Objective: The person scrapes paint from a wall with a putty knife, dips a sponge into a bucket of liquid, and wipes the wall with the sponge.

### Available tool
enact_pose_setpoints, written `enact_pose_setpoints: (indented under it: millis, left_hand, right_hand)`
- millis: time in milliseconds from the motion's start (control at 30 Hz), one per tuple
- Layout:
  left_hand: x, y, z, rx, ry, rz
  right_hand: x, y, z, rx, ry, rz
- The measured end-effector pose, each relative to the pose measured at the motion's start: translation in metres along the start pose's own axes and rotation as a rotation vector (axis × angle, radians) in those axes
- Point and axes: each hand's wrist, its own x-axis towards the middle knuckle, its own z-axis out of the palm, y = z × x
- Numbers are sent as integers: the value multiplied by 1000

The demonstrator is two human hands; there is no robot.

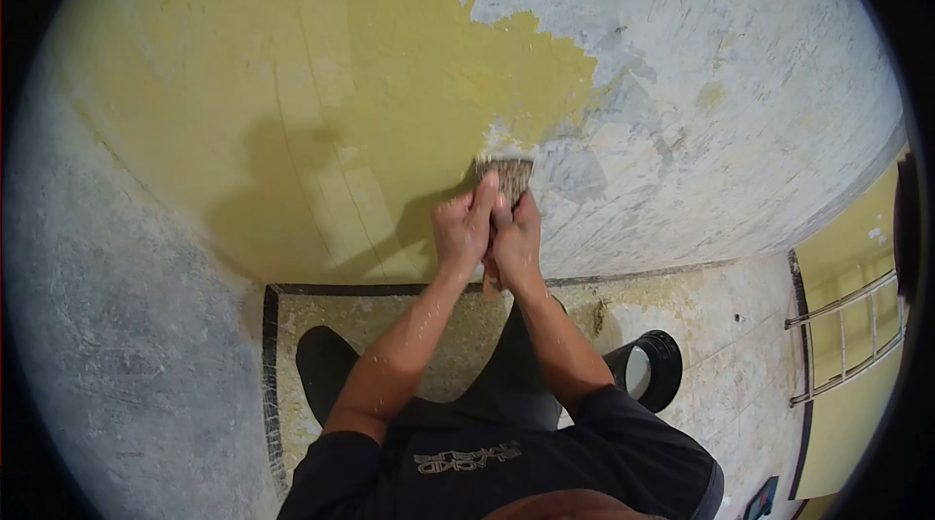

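Observation:
Both of my hands grip one paint scraper (509, 179), its wide blade caked with debris and its edge against the wall. My left hand (461, 231) is closed on its left side, a finger stretched along the blade. On the other side my right hand (516, 240) wraps round it, with fingers against the blade. Below the hands the end of an orange-brown handle shows. Yellow paint (409, 82) covers the wall to the left and above the blade, with a ragged edge. Grey-white bare wall (721, 121) lies to the right. Pale flecks stick to both forearms.
A black bucket (665, 371) with pale contents stands on the floor by my right leg. Paint flakes litter the floor (721, 325). A metal ladder (845, 381) is at the far right. A grey wall (117, 345) rises on the left.

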Motion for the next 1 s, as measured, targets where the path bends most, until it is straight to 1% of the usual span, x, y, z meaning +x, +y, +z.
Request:
enact_pose_setpoints:
  millis: [33,67,100,133,167,200,233,267,300,333,367,400,433,467,500,533,567,600,633,700,733,767,800,833,867,900,933,967,1000]
  left_hand:
    - [-4,-2,0,67,41,-86]
    - [-3,-3,2,65,60,-42]
    - [2,-4,1,68,56,-44]
    - [9,10,3,66,40,-29]
    - [10,27,4,64,24,-16]
    - [3,60,5,-29,-41,-169]
    - [0,59,3,-32,-37,-172]
    - [-2,56,1,4,-32,-191]
    - [-2,52,-1,44,-34,-201]
    - [0,28,-2,120,-1,-92]
    - [5,18,4,121,-2,-77]
    - [8,11,10,29,46,50]
    - [10,10,14,-66,94,171]
    - [12,30,10,22,66,76]
    - [10,40,8,23,58,73]
    - [9,48,7,-13,15,-6]
    - [8,52,6,-53,-21,-83]
    - [4,48,4,-18,-10,-118]
    - [9,35,2,-16,-11,-106]
    - [18,6,2,159,84,214]
    - [25,19,8,65,80,287]
    - [26,44,10,65,80,289]
    - [23,72,10,16,11,173]
    - [21,87,10,-37,-53,61]
    - [16,89,9,32,-26,-21]
    - [11,83,6,36,-27,-7]
    - [6,66,2,92,-17,-25]
    - [7,46,1,143,-4,-45]
    - [15,21,2,176,56,181]
  right_hand:
    - [-2,-1,-1,-25,-4,25]
    - [-6,-2,-3,-54,-9,56]
    - [-10,-4,-4,-88,-12,91]
    - [-2,-8,0,15,-12,23]
    - [0,-20,2,14,-5,30]
    - [1,-37,4,89,-33,178]
    - [0,-46,5,163,-65,324]
    - [-2,-41,2,94,-83,320]
    - [-6,-32,2,99,-84,309]
    - [-11,-20,3,78,-27,199]
    - [-12,-16,5,57,29,90]
    - [-6,-23,4,101,7,128]
    - [-1,-28,7,104,9,122]
    - [5,-33,8,112,-7,110]
    - [6,-36,8,119,-17,104]
    - [6,-37,8,84,-13,110]
    - [2,-34,6,79,-17,108]
    - [-5,-26,4,101,-28,130]
    - [-7,-23,5,130,-37,147]
    - [1,-30,10,97,-38,107]
    - [9,-39,12,56,-35,70]
    - [16,-50,14,13,-32,39]
    - [20,-72,20,152,-73,89]
    - [18,-72,19,150,-76,90]
    - [14,-71,17,148,-87,130]
    - [10,-67,15,152,-94,163]
    - [-1,-58,9,200,-107,247]
    - [2,-44,11,206,-108,244]
    - [5,-28,13,150,-41,120]
